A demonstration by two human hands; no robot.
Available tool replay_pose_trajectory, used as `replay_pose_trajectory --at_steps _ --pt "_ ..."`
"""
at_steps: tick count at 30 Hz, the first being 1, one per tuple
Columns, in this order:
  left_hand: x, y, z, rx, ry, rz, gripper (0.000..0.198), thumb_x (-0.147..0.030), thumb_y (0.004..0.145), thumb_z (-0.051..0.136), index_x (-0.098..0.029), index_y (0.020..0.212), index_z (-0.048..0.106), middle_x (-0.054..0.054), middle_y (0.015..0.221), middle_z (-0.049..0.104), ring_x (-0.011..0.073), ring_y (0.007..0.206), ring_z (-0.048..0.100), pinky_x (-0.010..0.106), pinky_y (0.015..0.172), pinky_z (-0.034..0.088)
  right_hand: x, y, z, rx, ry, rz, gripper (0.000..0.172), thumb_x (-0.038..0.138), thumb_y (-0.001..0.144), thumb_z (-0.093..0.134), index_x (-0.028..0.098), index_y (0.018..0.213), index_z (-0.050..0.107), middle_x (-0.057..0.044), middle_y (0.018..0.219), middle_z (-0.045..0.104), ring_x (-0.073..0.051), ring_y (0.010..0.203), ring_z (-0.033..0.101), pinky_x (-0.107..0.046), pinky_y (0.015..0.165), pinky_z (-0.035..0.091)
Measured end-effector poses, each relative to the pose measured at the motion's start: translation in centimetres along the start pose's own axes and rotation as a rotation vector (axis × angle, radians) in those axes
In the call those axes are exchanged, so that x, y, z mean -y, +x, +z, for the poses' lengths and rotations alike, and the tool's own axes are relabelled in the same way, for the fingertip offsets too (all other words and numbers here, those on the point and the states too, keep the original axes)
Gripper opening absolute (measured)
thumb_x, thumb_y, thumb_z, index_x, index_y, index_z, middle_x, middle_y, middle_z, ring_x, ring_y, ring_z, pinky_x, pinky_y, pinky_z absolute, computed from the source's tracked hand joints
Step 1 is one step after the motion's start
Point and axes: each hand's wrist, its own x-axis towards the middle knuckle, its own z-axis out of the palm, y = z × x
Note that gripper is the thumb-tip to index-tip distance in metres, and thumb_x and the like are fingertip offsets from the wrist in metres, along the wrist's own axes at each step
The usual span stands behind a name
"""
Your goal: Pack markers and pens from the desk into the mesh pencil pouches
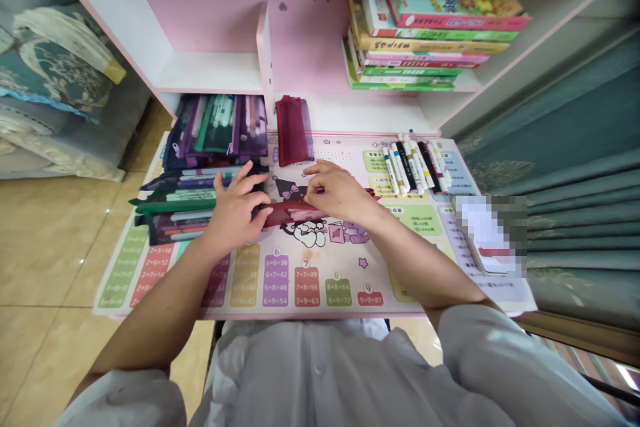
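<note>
Meanwhile, a person's left hand, fingers spread wide, presses on one end of a flattened red mesh pouch lying across a printed multiplication desk mat, as the right hand curves half-closed over its other end; whether that hand actually grips cannot be told. Filled purple and green mesh pouches sit packed together at left, with more filled pouches piled just below them, and a dark red pouch stands upright nearby. Loose marker pens lie outside any pouch at right. The mat reads "7×7=49" and "9×9=81"; the stacked books show no legible titles.
</note>
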Motion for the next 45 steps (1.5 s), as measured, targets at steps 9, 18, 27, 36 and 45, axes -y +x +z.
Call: replay_pose_trajectory --at_steps 9,18,27,36,45 --pt "0.0 0.2 0.0 0.024 0.0 -0.027 0.014 -0.027 0.085 0.058 -0.022 0.078 0.069 0.008 0.134 0.061 0.0396 0.143 0.034 0.076 0.11 0.013 -0.5 -0.2 -0.4 -0.006 -0.019 0.047 0.019 0.013 0.075 0.059 0.021 0.057 0.062 -0.006 0.131 0.065 -0.031 0.139 0.043 -0.055 0.113 0.035" --pt "0.0 0.2 -0.1 0.025 -0.001 -0.025 0.014 -0.026 0.086 0.057 -0.022 0.077 0.068 0.009 0.135 0.061 0.0398 0.143 0.034 0.077 0.109 0.015 -0.9 -0.6 -0.7 -0.003 0.006 0.06 0.02 0.015 0.076 0.058 0.021 0.057 0.061 -0.005 0.131 0.064 -0.032 0.14 0.041 -0.056 0.112 0.036" --pt "0.0 0.1 -0.1 0.023 0.008 -0.018 0.015 -0.026 0.086 0.056 -0.021 0.077 0.067 0.009 0.134 0.061 0.04 0.143 0.035 0.077 0.107 0.017 -0.8 -0.8 -1.0 0.017 0.023 0.089 0.019 0.013 0.076 0.058 0.021 0.058 0.061 -0.006 0.133 0.063 -0.031 0.142 0.039 -0.055 0.113 0.034" --pt "0.0 0.1 -0.2 0.032 0.015 -0.018 0.014 -0.026 0.086 0.056 -0.022 0.077 0.066 0.009 0.135 0.061 0.0385 0.144 0.033 0.076 0.108 0.017 -1.1 -0.8 -1.4 -0.011 0.016 0.094 0.019 0.01 0.072 0.06 0.021 0.056 0.058 -0.007 0.124 0.067 -0.03 0.138 0.044 -0.054 0.111 0.035" --pt "0.2 0.2 -0.1 0.023 0.004 -0.032 0.014 -0.026 0.086 0.057 -0.022 0.076 0.066 0.008 0.135 0.061 0.0374 0.144 0.033 0.074 0.109 0.016 -2.1 -1.0 -1.5 -0.063 0.01 0.095 0.019 0.01 0.069 0.057 0.022 0.054 0.056 -0.004 0.124 0.068 -0.029 0.132 0.05 -0.053 0.111 0.037"
